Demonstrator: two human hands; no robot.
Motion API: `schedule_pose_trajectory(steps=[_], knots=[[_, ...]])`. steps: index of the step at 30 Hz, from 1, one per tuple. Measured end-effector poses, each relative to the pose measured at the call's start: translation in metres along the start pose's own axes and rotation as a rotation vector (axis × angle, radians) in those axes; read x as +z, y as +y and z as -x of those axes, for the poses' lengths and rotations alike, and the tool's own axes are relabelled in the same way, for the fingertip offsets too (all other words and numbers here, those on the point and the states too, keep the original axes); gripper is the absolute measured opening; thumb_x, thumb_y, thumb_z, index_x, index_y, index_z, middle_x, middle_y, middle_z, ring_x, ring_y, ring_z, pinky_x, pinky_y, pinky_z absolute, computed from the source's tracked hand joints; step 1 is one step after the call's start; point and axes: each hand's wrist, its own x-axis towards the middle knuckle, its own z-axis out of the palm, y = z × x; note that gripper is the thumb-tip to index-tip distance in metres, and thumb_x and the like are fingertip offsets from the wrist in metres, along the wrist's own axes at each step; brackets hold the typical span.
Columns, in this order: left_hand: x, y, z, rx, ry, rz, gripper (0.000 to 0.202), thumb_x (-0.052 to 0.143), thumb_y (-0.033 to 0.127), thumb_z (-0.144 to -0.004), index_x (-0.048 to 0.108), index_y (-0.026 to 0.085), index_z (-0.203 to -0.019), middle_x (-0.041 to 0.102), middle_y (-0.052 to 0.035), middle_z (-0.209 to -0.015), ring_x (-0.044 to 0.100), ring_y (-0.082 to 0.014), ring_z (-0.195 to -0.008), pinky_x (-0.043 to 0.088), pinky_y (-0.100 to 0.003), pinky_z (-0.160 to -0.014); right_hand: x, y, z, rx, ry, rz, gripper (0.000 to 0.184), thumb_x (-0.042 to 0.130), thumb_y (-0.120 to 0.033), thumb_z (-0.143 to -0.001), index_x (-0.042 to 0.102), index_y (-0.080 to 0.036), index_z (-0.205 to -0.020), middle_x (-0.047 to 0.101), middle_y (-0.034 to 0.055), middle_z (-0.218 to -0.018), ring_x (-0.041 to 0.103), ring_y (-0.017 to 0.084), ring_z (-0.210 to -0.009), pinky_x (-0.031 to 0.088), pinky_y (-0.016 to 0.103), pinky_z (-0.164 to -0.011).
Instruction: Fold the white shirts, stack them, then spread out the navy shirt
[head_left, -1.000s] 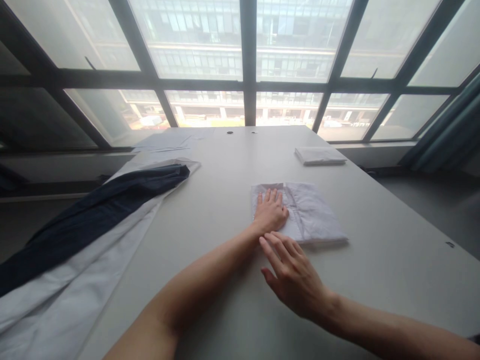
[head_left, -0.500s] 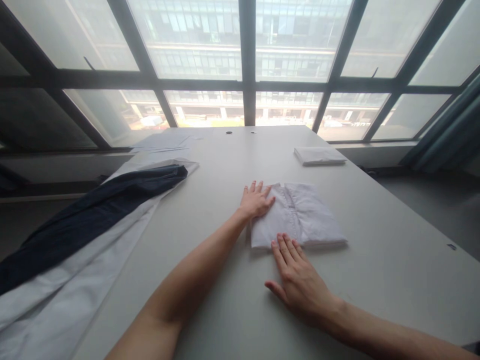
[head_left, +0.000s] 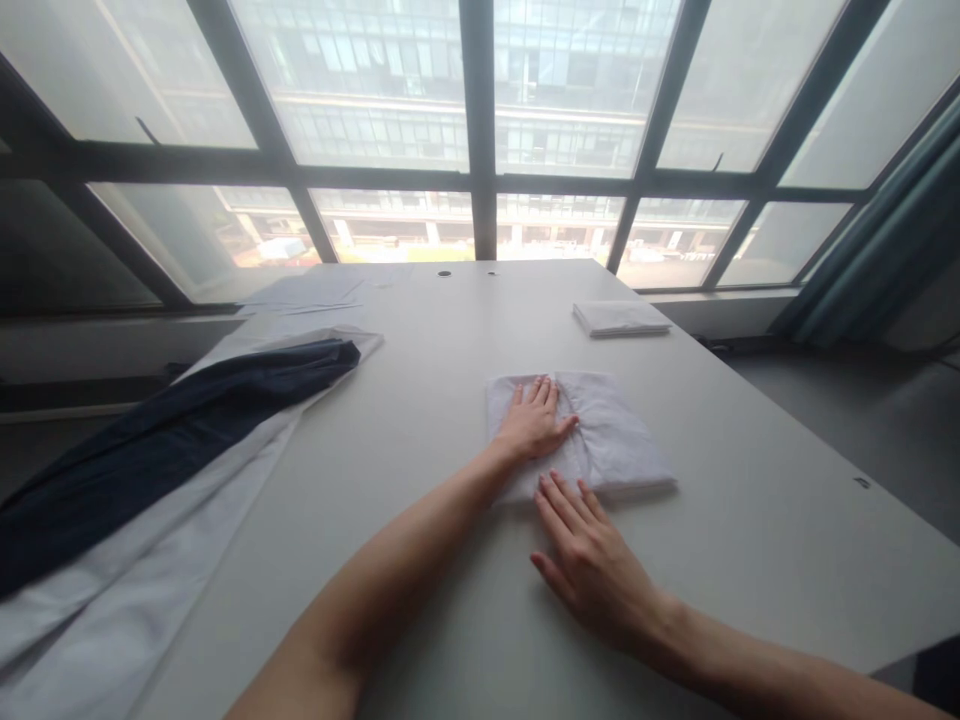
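Observation:
A folded white garment (head_left: 626, 435), probably cloth with a gathered seam down its middle, lies flat on the white table (head_left: 420, 400). Palm down on its left half rests my left hand (head_left: 536, 420), fingers spread and pointing away from me. My right hand (head_left: 592, 555) has its fingertips at the near edge of the garment, the fingers stretched out and the thumb apart. Neither hand grips anything. Part of the garment's left half is hidden under my left hand and wrist.
Another folded white cloth (head_left: 621, 318) lies farther back on the right. Along the left side stretch a dark navy garment (head_left: 187, 425) and white fabric (head_left: 150, 590). White sheets (head_left: 300, 290) lie at the back left. Large windows (head_left: 390, 90) stand behind the table.
My left hand has slid right, from the garment's left edge toward its middle seam. The right hand stays at the near edge. The whole view has shifted slightly.

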Motion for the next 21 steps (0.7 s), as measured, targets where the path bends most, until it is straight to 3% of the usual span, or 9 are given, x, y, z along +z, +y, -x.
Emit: schedule_pose_trajectory(steps=[3,6,8,10,12,16,21], knots=[[0.001,-0.001,0.001,-0.003,-0.003,0.002,0.082,0.021,0.065,-0.101,0.025,0.009,-0.161,0.019,-0.0157,-0.169,0.012,-0.0278,-0.157,0.013,-0.053,-0.126,-0.020,0.034,-0.010,0.128,0.204,-0.137,0.046,0.048,-0.028,-0.098,0.059,-0.013,-0.140,0.054,0.0159,-0.151,0.045,0.028,-0.143,0.035,0.051,-0.120],[-0.002,-0.002,0.004,0.014,-0.013,0.017,0.082,0.022,0.066,-0.101,0.025,0.010,-0.162,0.018,-0.0159,-0.169,0.011,-0.0277,-0.157,0.011,-0.052,-0.126,-0.043,0.091,-0.020,0.461,0.399,-0.264,0.045,0.054,-0.032,-0.092,0.066,-0.012,-0.131,0.063,0.0182,-0.138,0.056,0.030,-0.131,0.042,0.051,-0.114],[-0.005,-0.004,0.009,0.032,-0.026,0.030,0.082,0.024,0.066,-0.101,0.026,0.010,-0.162,0.018,-0.0164,-0.168,0.012,-0.0280,-0.157,0.011,-0.052,-0.126,-0.056,0.127,-0.021,0.745,0.359,-0.389,0.044,0.058,-0.030,-0.088,0.069,-0.011,-0.125,0.066,0.0196,-0.132,0.062,0.031,-0.122,0.049,0.047,-0.106],[-0.009,-0.007,0.015,0.051,-0.048,0.043,0.081,0.027,0.065,-0.101,0.026,0.010,-0.161,0.018,-0.0166,-0.168,0.011,-0.0289,-0.157,0.012,-0.052,-0.126,-0.064,0.151,-0.015,0.920,0.279,-0.547,0.041,0.063,-0.028,-0.085,0.072,-0.011,-0.121,0.069,0.0186,-0.129,0.067,0.029,-0.114,0.055,0.042,-0.098],[-0.014,-0.011,0.020,0.068,-0.088,0.056,0.080,0.030,0.064,-0.101,0.027,0.010,-0.161,0.018,-0.0169,-0.168,0.010,-0.0300,-0.157,0.012,-0.053,-0.126,-0.069,0.159,-0.005,1.002,0.227,-0.682,0.039,0.065,-0.029,-0.083,0.073,-0.012,-0.118,0.070,0.0173,-0.127,0.069,0.027,-0.107,0.059,0.036,-0.088],[-0.028,-0.012,0.019,0.094,-0.188,0.091,0.078,0.040,0.057,-0.101,0.024,0.009,-0.161,0.012,-0.0187,-0.169,0.009,-0.0308,-0.157,0.013,-0.054,-0.125,-0.074,0.148,0.002,1.072,0.159,-0.865,0.035,0.068,-0.029,-0.082,0.072,-0.012,-0.113,0.072,0.0179,-0.120,0.071,0.026,-0.101,0.061,0.032,-0.075],[-0.023,0.005,0.001,-0.097,-0.055,0.176,0.068,0.028,0.046,-0.105,0.028,0.005,-0.159,0.017,-0.0226,-0.167,0.015,-0.0321,-0.156,0.020,-0.054,-0.123,-0.085,0.144,-0.014,1.101,0.003,-1.028,0.031,0.072,-0.029,-0.081,0.070,-0.015,-0.108,0.074,0.0157,-0.111,0.072,0.023,-0.090,0.060,0.033,-0.074]])
